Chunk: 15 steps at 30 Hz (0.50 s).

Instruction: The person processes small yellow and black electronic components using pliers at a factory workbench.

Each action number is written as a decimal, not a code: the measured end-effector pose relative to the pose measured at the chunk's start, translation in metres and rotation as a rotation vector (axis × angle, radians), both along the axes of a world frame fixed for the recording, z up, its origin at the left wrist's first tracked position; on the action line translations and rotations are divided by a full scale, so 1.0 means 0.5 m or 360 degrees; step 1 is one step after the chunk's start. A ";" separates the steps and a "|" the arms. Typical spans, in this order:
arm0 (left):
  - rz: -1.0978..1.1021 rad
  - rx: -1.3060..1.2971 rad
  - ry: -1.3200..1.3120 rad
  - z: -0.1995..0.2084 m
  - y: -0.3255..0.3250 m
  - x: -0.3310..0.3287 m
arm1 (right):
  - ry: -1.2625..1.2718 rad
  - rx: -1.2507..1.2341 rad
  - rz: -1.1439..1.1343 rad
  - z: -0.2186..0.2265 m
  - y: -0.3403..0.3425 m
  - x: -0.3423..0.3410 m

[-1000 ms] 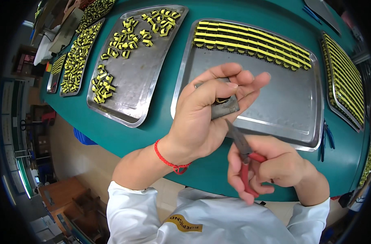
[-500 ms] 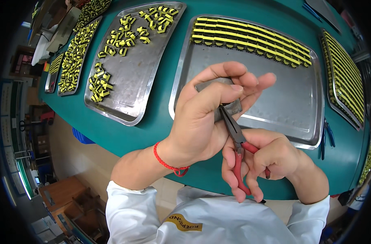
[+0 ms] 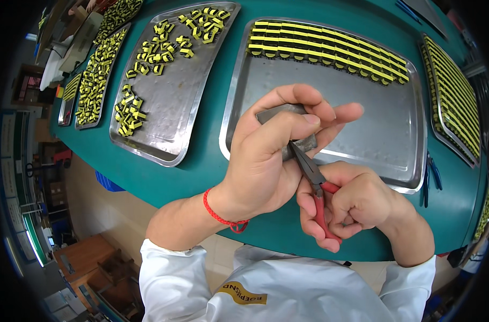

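My left hand (image 3: pixel 258 161) is closed around a small grey metal block (image 3: pixel 281 111), the thumb pressed across it. Most of the block's underside and far edge are hidden by the fingers. Black-jawed long-nose pliers (image 3: pixel 310 173) with red handles are gripped in my right hand (image 3: pixel 365 198). Their tips touch or nearly touch the block's near edge, below the left thumb; whether anything tiny sits between the jaws cannot be made out. Both hands are held above the near part of a metal tray (image 3: pixel 378 145), whose far side carries tight rows of yellow-and-black small parts (image 3: pixel 319 48).
To the left lies another metal tray (image 3: pixel 169 107) with loose yellow-and-black parts. Further left is a narrower tray heaped with parts (image 3: pixel 97 80). A filled tray (image 3: pixel 452 96) stands at the right, near blue-handled tools (image 3: pixel 432 174). All rest on a green table (image 3: pixel 164 185).
My right hand has closed more tightly, bringing the pliers' red handles together. The block stays in my left hand, almost unmoved. The view has shifted slightly.
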<state>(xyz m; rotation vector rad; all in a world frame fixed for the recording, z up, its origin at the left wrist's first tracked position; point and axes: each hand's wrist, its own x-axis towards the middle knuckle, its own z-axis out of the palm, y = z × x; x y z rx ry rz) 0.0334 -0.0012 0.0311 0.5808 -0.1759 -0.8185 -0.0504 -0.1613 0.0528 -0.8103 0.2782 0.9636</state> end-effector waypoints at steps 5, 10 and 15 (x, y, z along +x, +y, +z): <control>0.0043 0.0051 0.0030 0.000 -0.004 -0.008 | -0.0060 -0.0133 0.0005 0.003 0.003 0.003; 0.0131 0.0149 -0.0017 -0.003 -0.006 -0.011 | -0.0163 -0.0300 0.0057 0.010 0.006 0.007; 0.0092 0.0071 0.0035 -0.010 -0.008 0.003 | -0.0157 -0.0312 0.0057 0.015 0.000 0.015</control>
